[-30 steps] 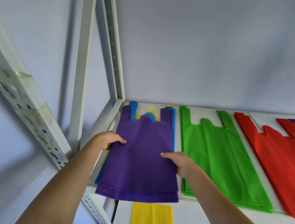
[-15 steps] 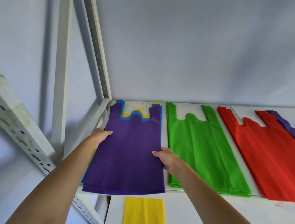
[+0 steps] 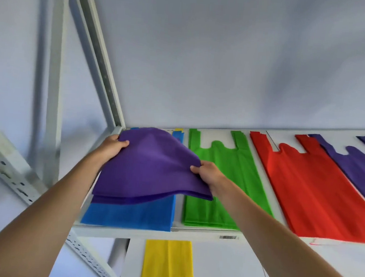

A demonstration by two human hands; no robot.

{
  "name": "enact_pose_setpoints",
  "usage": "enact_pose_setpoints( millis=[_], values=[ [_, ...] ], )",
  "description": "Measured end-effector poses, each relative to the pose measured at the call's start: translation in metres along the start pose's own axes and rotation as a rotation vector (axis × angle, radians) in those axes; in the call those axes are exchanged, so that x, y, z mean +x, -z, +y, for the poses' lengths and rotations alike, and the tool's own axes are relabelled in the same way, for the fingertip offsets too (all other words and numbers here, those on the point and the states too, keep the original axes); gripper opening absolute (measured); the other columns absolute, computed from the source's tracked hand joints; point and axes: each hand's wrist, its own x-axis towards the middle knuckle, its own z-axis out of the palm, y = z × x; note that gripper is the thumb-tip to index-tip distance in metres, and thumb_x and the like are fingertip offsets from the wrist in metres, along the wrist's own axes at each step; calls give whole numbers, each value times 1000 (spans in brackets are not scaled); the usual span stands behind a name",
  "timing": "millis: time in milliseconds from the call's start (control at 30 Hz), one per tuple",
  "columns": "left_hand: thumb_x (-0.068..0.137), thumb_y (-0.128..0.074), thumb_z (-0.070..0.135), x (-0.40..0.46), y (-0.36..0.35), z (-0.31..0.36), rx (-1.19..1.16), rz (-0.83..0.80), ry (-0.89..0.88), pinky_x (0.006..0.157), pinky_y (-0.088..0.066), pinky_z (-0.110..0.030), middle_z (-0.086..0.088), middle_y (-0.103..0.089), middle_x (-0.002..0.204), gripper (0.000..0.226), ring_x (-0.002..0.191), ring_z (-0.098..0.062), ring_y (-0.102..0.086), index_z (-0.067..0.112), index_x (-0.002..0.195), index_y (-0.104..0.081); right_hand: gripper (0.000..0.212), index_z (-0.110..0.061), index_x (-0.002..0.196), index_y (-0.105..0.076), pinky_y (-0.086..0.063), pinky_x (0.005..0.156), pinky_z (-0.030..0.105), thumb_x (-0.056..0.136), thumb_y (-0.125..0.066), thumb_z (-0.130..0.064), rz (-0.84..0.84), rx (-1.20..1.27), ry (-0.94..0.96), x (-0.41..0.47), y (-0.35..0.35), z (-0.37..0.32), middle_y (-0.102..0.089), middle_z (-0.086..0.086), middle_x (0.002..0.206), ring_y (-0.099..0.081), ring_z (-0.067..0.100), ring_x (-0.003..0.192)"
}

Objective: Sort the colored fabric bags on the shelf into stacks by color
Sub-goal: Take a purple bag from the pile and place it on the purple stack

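Six groups of bags by color — two purple (image 3: 153, 168) (image 3: 358, 169), one blue (image 3: 127, 217), one green (image 3: 222, 180), one red (image 3: 317, 192), one yellow (image 3: 167, 263) — and two hands (image 3: 111, 146) (image 3: 209, 175).

Open air above the shelf (image 3: 191, 237); slanted brace (image 3: 101, 51) and upright post (image 3: 56, 84) at left.

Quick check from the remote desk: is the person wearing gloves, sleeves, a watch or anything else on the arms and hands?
Nothing worn shows. The left hand and right hand are bare, without gloves, and I can make out no rings. Both forearms are bare up to the frame edge: no sleeves or cuffs, and no watch, bracelet or wristband at either wrist. No tape, markings or cables are visible on them.
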Motion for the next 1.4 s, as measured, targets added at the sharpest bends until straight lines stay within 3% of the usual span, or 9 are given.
enact_pose_setpoints(
  millis=[167,333,533,700,833,933,1067,1267,1400],
  values=[
    [96,-53,13,-34,-47,65,-118,8,-67,49,-47,-12,-5,-61,99,27,59,-8,-57,12,122,-58,16,-10,91,-61,-49,41,15,94,-47,-1,-47,163,98,-33,80,-33,-68,-3,52,-62,5,41],
    [93,-56,13,-58,-130,124,-222,-17,-152,68,-45,-21,-6,-62,106,30,71,-9,-57,6,123,-60,16,-12,95,-65,-58,68,29,93,-50,-7,-64,268,196,-74,194,-54,-70,8,86,-68,15,66],
    [92,-57,13,-98,-254,194,-348,-138,-194,71,-49,-22,-1,-66,97,22,77,-11,-61,17,113,-61,38,-13,124,-59,-56,76,28,88,-51,-5,-64,271,232,-125,344,-62,-68,8,111,-65,21,93],
    [94,-53,11,-127,-349,247,-377,-245,-152,53,-50,-20,1,-67,78,13,60,-9,-65,15,103,-62,34,-15,118,-61,-58,71,28,87,-51,-4,-6,246,189,-150,448,-67,-69,6,101,-67,19,82],
    [94,-51,6,-131,-420,285,-330,-300,-60,36,-43,-12,3,-63,43,15,35,-7,-59,11,81,-59,19,-14,100,-65,-56,53,21,85,-54,-8,198,90,49,-140,521,-72,-72,4,72,-67,15,54],
    [91,-51,9,-125,-467,310,-282,-329,13,49,-41,-20,-5,-56,62,20,51,-16,-52,13,72,-53,10,-10,85,-63,-52,46,19,86,-55,-16,252,-11,-120,-123,571,-81,-69,3,53,-64,14,41],
    [92,-47,8,-108,-511,360,-296,-372,25,51,-40,-24,-4,-54,71,19,58,-14,-51,13,75,-52,11,-12,82,-60,-48,38,14,90,-53,-11,344,-54,-61,-104,624,-111,-65,1,44,-60,12,34],
    [95,-44,2,-84,-549,438,-554,-377,-245,57,-51,-21,0,-64,83,24,68,-12,-60,21,89,-58,36,-23,114,-59,-59,62,30,90,-50,2,288,157,411,-92,676,-161,-66,4,90,-65,16,69],
    [94,-46,3,-74,-581,430,-603,-396,-329,76,-53,-29,2,-65,99,27,83,-12,-62,20,113,-55,43,-23,122,-60,-60,71,32,88,-52,2,240,220,471,-85,706,-136,-68,5,97,-68,16,73]
  ],
)
